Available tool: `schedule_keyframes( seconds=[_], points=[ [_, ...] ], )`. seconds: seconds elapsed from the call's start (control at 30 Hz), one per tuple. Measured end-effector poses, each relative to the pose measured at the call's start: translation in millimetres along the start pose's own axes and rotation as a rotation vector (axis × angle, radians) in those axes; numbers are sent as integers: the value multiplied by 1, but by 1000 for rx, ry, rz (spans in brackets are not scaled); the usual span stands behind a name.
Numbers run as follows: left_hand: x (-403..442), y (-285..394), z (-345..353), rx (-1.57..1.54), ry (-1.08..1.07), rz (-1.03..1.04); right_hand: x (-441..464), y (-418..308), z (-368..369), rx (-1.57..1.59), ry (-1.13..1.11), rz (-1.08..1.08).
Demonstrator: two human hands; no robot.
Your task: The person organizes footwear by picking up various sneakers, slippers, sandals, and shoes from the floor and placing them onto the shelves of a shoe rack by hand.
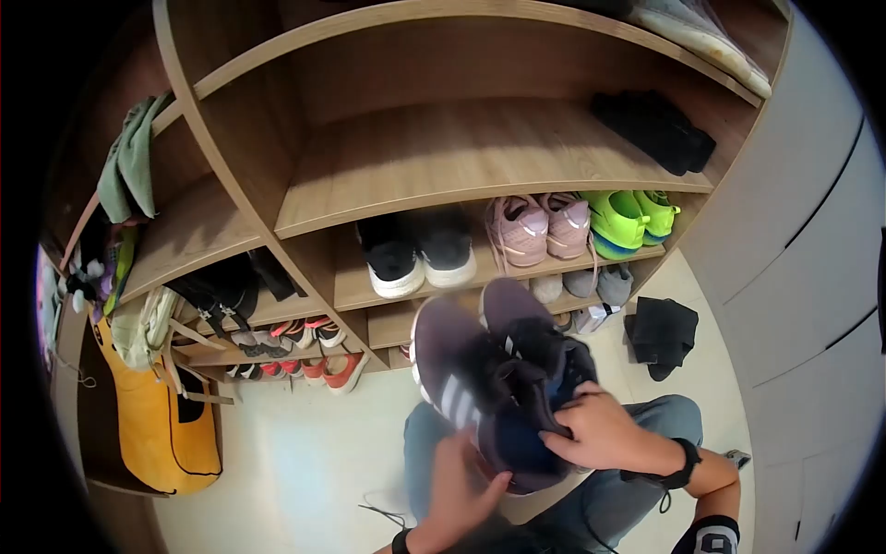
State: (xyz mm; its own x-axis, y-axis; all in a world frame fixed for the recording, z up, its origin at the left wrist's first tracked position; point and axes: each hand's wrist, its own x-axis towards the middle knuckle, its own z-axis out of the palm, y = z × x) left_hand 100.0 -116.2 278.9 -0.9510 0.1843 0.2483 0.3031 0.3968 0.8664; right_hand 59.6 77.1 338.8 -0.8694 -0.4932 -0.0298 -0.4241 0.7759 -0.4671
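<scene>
A pair of dark sneakers (503, 388) with white side stripes is held up over my lap, toes towards the shelves. My left hand (457, 489), somewhat blurred, is closed on the heel and outer side of the left sneaker. Around the heel and collar of the other sneaker, the fingers of my right hand (595, 429) are closed, thumb by the opening. The two sneakers lie side by side, touching.
Ahead, a wooden shoe rack (406, 185) holds black shoes with white soles (420, 254), pink sneakers (540, 231) and neon green shoes (632, 222). A black cloth-like item (655, 129) lies on the shelf above. A black item (662, 332) sits on the floor; a yellow bag (166, 415) stands left.
</scene>
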Motion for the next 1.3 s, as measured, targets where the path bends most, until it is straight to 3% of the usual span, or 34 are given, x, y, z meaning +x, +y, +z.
schedule_keyframes(
  seconds=[0.1,0.2,0.37,0.43,0.47,0.5,0.67,0.7,0.73,0.83,0.9,0.97,1.03,1.1,1.17,1.23,1.3],
  points=[
    [8,20,-15,-36,32,85,0,-21,-34,-90,20,-33],
    [32,42,-29,35,124,304,2,-40,-66,-135,137,-79],
    [79,67,-54,87,290,485,25,-56,-104,-160,352,-120],
    [106,74,-62,93,397,466,52,-56,-116,-202,454,-137],
    [124,73,-70,186,450,518,66,-64,-125,-37,389,-6],
    [138,69,-76,172,469,487,89,-55,-124,-107,506,-72],
    [195,48,-108,55,507,387,214,-60,-131,-138,463,52],
    [205,39,-112,194,520,473,230,-69,-129,-178,587,40],
    [213,34,-115,332,534,553,242,-78,-124,-248,945,-16],
    [223,28,-127,283,497,379,255,-91,-110,-172,960,-25],
    [224,30,-133,247,476,332,247,-84,-99,-144,1353,-311],
    [224,30,-130,245,494,354,220,-68,-92,-117,1482,-382],
    [223,28,-124,255,555,402,202,-46,-72,-122,1444,-190],
    [222,27,-116,268,635,403,205,-34,-51,168,1305,-235],
    [222,28,-113,340,727,447,211,-28,-52,143,1300,-250],
    [219,32,-112,361,719,426,216,-27,-69,428,1043,-386],
    [220,32,-116,372,727,413,224,-25,-75,508,961,-339]
  ],
)
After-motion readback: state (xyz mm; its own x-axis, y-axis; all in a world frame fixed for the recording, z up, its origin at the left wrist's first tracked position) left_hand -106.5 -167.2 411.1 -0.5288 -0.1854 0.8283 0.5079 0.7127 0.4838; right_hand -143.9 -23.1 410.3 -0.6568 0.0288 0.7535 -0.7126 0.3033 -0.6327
